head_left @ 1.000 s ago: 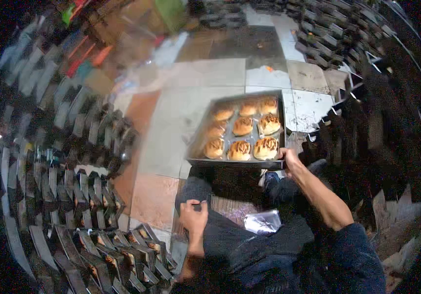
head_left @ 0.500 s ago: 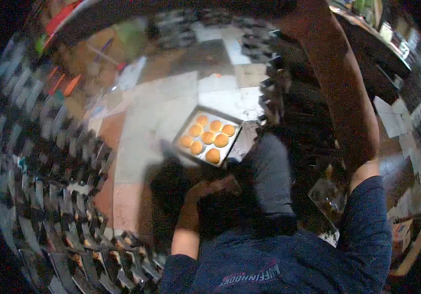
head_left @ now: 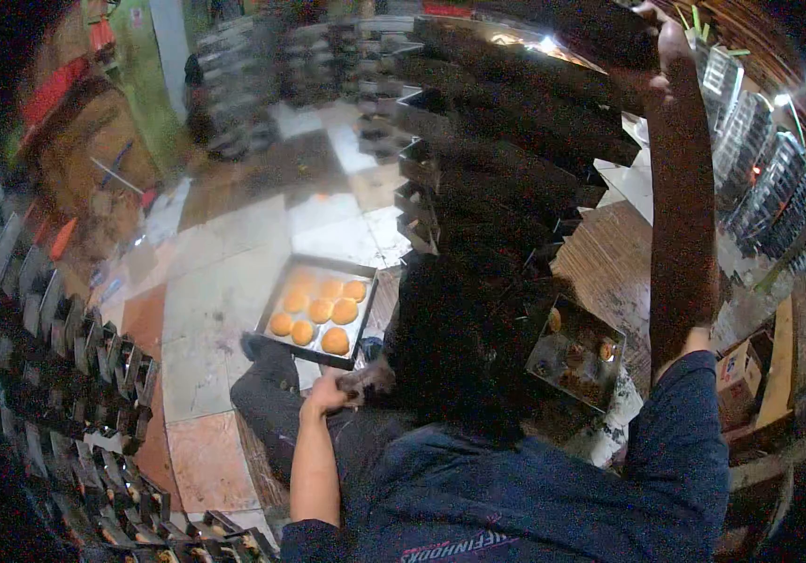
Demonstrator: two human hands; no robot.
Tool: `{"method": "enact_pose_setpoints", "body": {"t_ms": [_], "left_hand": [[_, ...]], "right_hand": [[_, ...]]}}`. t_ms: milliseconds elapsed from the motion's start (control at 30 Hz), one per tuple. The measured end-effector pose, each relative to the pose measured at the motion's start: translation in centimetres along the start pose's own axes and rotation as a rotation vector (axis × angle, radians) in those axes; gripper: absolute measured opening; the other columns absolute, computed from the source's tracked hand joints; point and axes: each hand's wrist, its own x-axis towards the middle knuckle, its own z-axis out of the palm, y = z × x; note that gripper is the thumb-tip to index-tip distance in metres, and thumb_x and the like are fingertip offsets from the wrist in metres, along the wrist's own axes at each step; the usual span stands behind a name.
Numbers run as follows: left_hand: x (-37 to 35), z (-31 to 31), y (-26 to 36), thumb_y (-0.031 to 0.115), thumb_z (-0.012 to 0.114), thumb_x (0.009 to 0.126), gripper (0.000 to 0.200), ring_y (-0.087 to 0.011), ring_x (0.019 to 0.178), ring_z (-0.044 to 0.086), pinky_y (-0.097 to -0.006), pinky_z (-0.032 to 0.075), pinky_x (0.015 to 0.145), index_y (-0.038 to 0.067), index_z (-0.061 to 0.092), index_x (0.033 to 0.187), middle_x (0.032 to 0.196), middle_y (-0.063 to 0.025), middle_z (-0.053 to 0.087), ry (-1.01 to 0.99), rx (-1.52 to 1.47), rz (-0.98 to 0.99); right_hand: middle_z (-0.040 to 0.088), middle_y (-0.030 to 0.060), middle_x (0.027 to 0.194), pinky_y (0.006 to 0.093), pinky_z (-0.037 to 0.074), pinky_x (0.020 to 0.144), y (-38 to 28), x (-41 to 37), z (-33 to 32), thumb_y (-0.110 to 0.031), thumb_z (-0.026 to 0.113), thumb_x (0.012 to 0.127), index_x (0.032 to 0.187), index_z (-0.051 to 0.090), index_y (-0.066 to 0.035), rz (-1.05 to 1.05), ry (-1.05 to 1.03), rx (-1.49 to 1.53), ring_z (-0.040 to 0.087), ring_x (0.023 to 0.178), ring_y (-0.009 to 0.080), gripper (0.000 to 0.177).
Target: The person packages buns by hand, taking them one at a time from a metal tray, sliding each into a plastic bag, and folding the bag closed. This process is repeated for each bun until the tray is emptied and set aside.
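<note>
My right hand (head_left: 670,52) is raised high at the upper right, its fingers closed round the end of a dark tray (head_left: 609,38), most of which is lost in shadow at the top edge. Low in the middle, my left hand (head_left: 330,392) is closed on a greyish rag-like thing (head_left: 368,379). Just beyond it a square metal tray (head_left: 372,305) lies tilted near my knee, with several golden round buns (head_left: 321,311) on a pale lining. A tall stack of dark trays (head_left: 515,131) rises between my arms.
More stacked trays stand at the left (head_left: 74,375) and far right (head_left: 769,178). A tray with scraps (head_left: 579,357) lies right of my body, near a cardboard box (head_left: 739,375). Worn floor tiles (head_left: 206,291) spread at the left. An orange object (head_left: 63,239) is by the left stack.
My view has swung to the right and up, so the bun tray appears further left and the tall dark stack comes into sight. My right hand now shows, still raised; the left stays low.
</note>
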Motion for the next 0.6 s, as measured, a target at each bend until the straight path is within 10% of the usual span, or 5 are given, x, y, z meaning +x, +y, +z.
{"method": "enact_pose_setpoints", "body": {"t_ms": [200,267,433,600], "left_hand": [[0.3,0.0,0.7,0.011,0.073,0.076,0.038,-0.0225,0.092,0.065,-0.0342,0.052,0.081,0.002,0.063,0.111,0.101,-0.0143,0.068,-0.069,-0.195,-0.086],[0.3,0.8,0.1,0.017,0.069,0.080,0.040,-0.0280,0.097,0.064,-0.0398,0.050,0.086,0.009,0.061,0.119,0.107,-0.0154,0.066,-0.099,-0.039,-0.055],[-0.5,-1.1,3.2,0.019,0.058,0.085,0.024,-0.0318,0.084,0.066,-0.0417,0.050,0.076,0.009,0.068,0.105,0.092,-0.0178,0.069,-0.018,-0.135,-0.177],[-0.9,-1.1,4.4,0.020,0.063,0.084,0.021,-0.0314,0.079,0.065,-0.0386,0.050,0.073,0.005,0.070,0.098,0.088,-0.0200,0.068,0.220,-0.227,-0.078]], "right_hand": [[0.069,0.0086,0.087,0.0420,0.052,0.076,-2.3,0.3,-11.6,-0.026,0.055,0.075,0.084,0.067,-0.008,0.156,-0.036,-0.175,0.064,0.075,0.0252,0.023],[0.069,0.0100,0.086,0.0425,0.052,0.076,0.2,1.6,-12.5,-0.027,0.053,0.080,0.084,0.067,-0.007,0.032,0.590,0.017,0.064,0.076,0.0289,0.026],[0.068,0.0110,0.090,0.0392,0.052,0.073,2.5,3.0,-22.4,-0.025,0.053,0.084,0.091,0.067,-0.003,-0.122,0.604,-0.398,0.064,0.077,0.0265,0.026],[0.067,0.0121,0.095,0.0358,0.052,0.070,16.2,-5.3,-18.1,-0.022,0.053,0.089,0.097,0.067,0.000,-0.902,0.811,-2.380,0.064,0.078,0.0241,0.027]]}}
